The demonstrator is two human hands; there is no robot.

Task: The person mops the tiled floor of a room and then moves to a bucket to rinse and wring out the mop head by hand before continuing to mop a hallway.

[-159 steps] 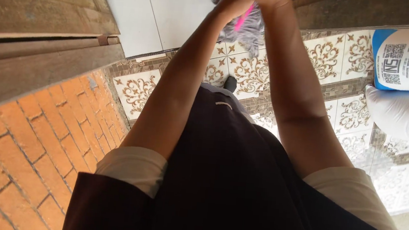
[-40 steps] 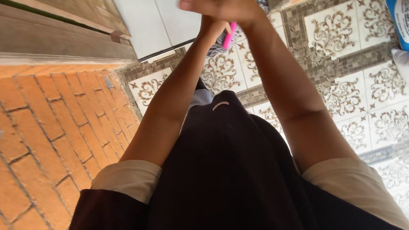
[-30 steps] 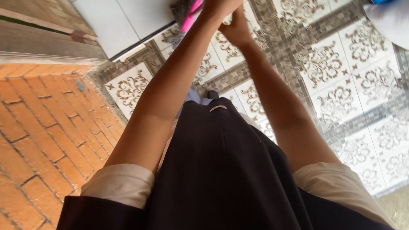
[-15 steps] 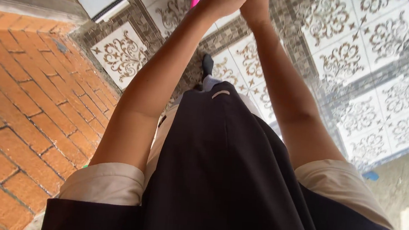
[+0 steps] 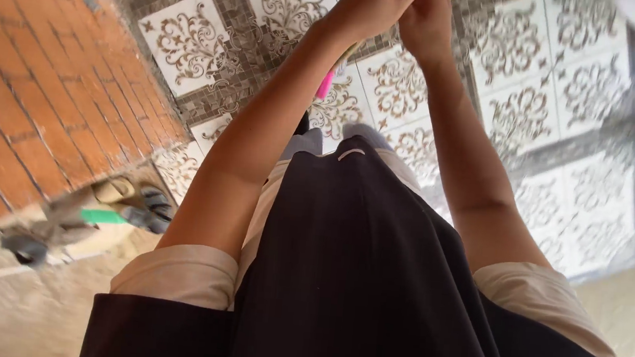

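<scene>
Outdoor floor seen from above. Far left: red-orange brick paving (image 5: 27, 84) laid on a diagonal, ending at a rough grey concrete strip (image 5: 24, 298) along the bottom left. On that strip, just below the bricks: a blurred heap of small objects (image 5: 92, 216), one bright green and stick-shaped, one dark and rounded; kinds not readable. Right of the bricks: cream floor tiles with brown scroll ornament and grey mosaic borders (image 5: 191, 45), running across to the far right edge, washed out there by glare.

Centre foreground: dark pleated apron-like garment (image 5: 369, 283) over pale short sleeves, filling the lower frame. Both bare forearms stretched forward and up toward the top edge.

Left hand (image 5: 375, 3): fingers curled closed around the upper end of a slim bright-pink handle (image 5: 325, 85); handle visible only as a short piece below the wrist, hanging down over the patterned tiles, rest hidden behind the forearm. Tip not in view.

Right hand (image 5: 423, 19): just beside the left hand and touching it, fingers bent inward. Contents not readable; grip on the pink handle cannot be confirmed.
</scene>
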